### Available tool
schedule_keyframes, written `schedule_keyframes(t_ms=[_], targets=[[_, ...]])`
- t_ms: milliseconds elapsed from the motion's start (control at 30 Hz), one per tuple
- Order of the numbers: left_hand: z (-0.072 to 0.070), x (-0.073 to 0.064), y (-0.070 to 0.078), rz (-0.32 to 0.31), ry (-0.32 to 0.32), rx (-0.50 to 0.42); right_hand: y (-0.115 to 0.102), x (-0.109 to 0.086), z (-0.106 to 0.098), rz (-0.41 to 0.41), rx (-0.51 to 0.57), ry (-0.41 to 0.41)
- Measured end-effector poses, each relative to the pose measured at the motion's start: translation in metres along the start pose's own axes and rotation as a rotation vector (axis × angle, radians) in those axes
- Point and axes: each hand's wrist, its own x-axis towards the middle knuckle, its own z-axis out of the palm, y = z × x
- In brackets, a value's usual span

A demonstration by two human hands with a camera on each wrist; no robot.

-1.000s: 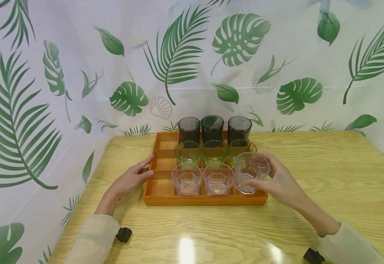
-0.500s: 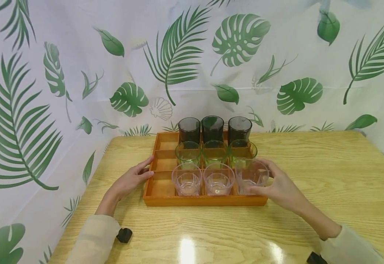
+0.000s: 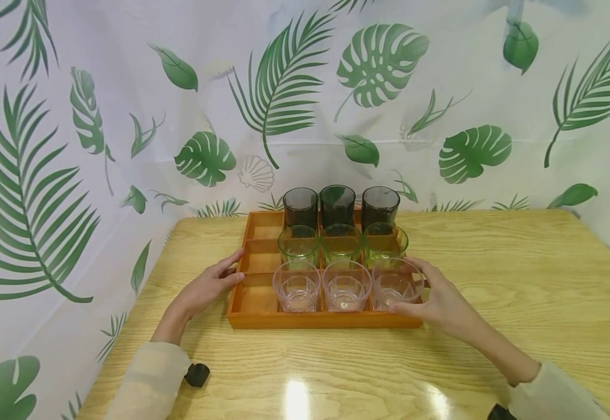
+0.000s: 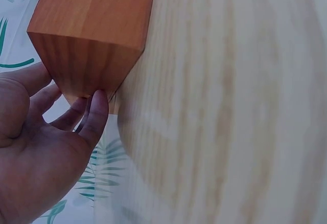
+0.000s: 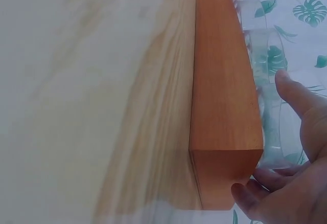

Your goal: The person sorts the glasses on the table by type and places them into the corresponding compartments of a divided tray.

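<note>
A wooden divided tray [image 3: 326, 319] lies on the table, with rows of glasses standing upright in its compartments. My left hand [image 3: 207, 290] rests against the tray's left side; in the left wrist view its fingertips [image 4: 99, 101] touch the outer wall. At the front right, my right hand [image 3: 441, 300] holds a clear glass [image 3: 396, 286], thumb in front and fingers behind. That glass sits down in the front right compartment, level with the two clear glasses beside it. In the right wrist view, the right hand [image 5: 291, 157] reaches round the tray's end, its lower fingers close to the end wall.
Three dark glasses [image 3: 337, 204] fill most of the back row, three green glasses [image 3: 342, 248] the middle row. The left column of compartments [image 3: 255, 291] shows bare wood. A leaf-printed cloth [image 3: 305, 116] stands behind and left of the wooden table [image 3: 520, 280].
My right hand has lowered the clear glass from a tilted position into the front right compartment, upright, and shifted slightly left. My left hand has stayed at the tray's side.
</note>
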Motion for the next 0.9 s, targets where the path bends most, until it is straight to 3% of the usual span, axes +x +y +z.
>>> schedule_keyframes(t_ms=[233, 433, 700, 900], targets=[[0.002, -0.001, 0.0, 0.007, -0.005, -0.008, 0.002, -0.006, -0.002, 0.017, 0.031, -0.016], [0.005, -0.002, 0.001, 0.0, -0.002, 0.003, 0.006, -0.01, -0.009, -0.034, 0.066, -0.043], [0.004, -0.002, 0.007, -0.01, 0.03, 0.126, 0.007, -0.006, -0.025, -0.136, 0.106, -0.091], [-0.005, -0.006, 0.021, 0.036, 0.096, 0.204, 0.004, 0.001, -0.045, -0.166, 0.027, -0.065]])
